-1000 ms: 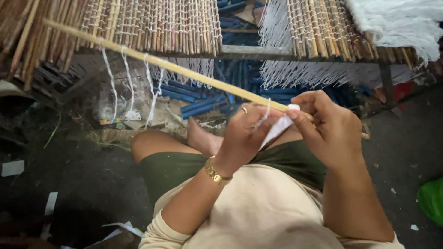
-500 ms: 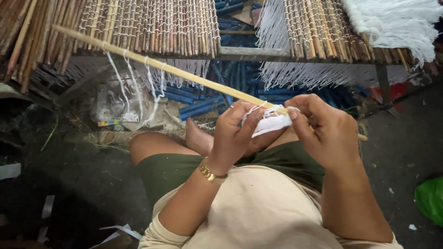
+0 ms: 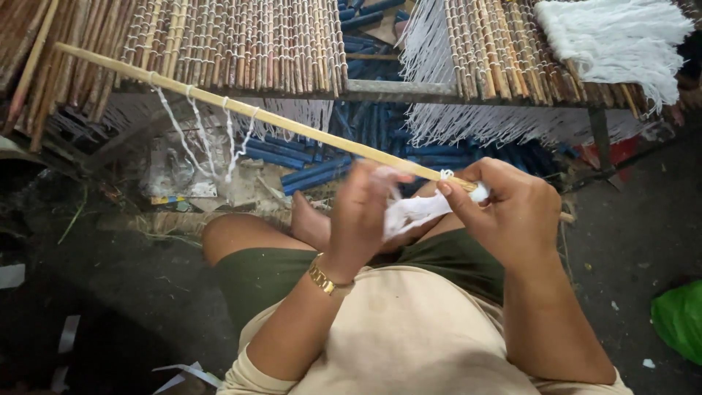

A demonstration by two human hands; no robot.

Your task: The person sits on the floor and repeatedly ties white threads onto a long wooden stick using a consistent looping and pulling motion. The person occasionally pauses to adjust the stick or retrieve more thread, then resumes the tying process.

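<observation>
Pale bamboo stick point(image 3: 256, 115), white strings point(image 3: 194, 132) knotted.

Dark floor point(image 3: 102, 307), littered: white paper scraps point(image 3: 67, 333) at left, green bag point(image 3: 680, 318) at right edge, blue sticks point(image 3: 307, 164) piled under metal rack point(image 3: 468, 93). Rack carried woven bamboo-slat mats point(image 3: 241, 44), white fringe hanging off front; bundle of white string point(image 3: 614, 36) lay on right mat.

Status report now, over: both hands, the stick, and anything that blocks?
Left hand pinching white string. Right hand gripping bamboo stick. String knotted at stick's near end. Nothing blocking.
</observation>
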